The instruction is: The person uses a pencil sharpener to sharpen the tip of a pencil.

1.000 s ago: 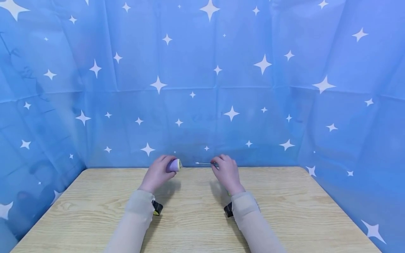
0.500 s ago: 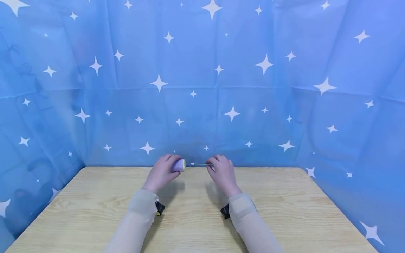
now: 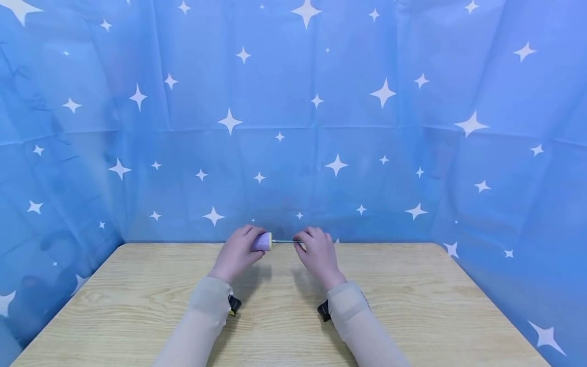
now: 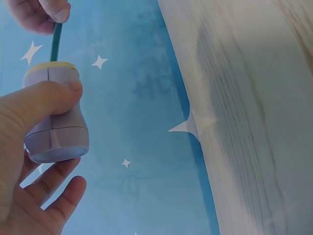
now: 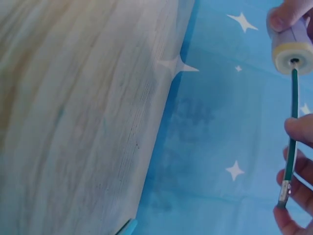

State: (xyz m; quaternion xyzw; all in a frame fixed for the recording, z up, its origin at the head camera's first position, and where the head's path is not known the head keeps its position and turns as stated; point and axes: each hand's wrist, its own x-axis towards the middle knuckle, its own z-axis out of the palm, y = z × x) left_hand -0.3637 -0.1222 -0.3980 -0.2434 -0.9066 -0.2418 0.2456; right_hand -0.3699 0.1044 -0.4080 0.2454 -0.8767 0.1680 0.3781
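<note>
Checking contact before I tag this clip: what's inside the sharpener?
The right wrist view shows the tip of the pencil at the dark opening of the sharpener. I can't tell whether its point is inside; anything deeper is covered.

Thin stick [image 3: 285, 241] end-on to purple cylinder [image 3: 262, 242]

Near your table's [image 3: 284, 326] far edge, the sharpener [image 3: 262, 242] in your left grip [image 3: 236, 254] faces the pencil [image 3: 285, 241] in your right grip [image 3: 318, 255]; the backdrop [image 3: 275, 102] hangs behind.

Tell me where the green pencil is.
Far right in the right wrist view: the right hand holds the green pencil, its tip at the lavender pencil sharpener.
</note>
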